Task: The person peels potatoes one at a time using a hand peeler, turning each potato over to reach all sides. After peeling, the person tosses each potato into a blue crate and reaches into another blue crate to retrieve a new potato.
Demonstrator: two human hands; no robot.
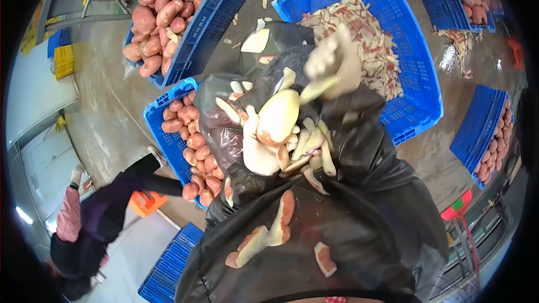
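Observation:
My left hand (259,156), in a pale glove, is wrapped round a large potato (281,113) above my lap. Most of the potato's visible side is bare yellow flesh, with some skin near its lower end. My right hand (336,63) is up and to the right of the potato, smeared by motion. Its fingers look curled, and a pale yellowish strip (318,90) reaches from it toward the potato; what it grips is too blurred to name. Potato peelings (312,145) lie heaped beside my left hand, and more peel pieces (282,219) rest on my black apron (359,213).
A blue crate (418,62) of peelings stands ahead on the right. Ahead on the left are a blue crate (210,25) of large potatoes and another crate (154,115) of smaller ones. More potato crates (474,126) line the right. A person (106,213) in dark clothing is at the left.

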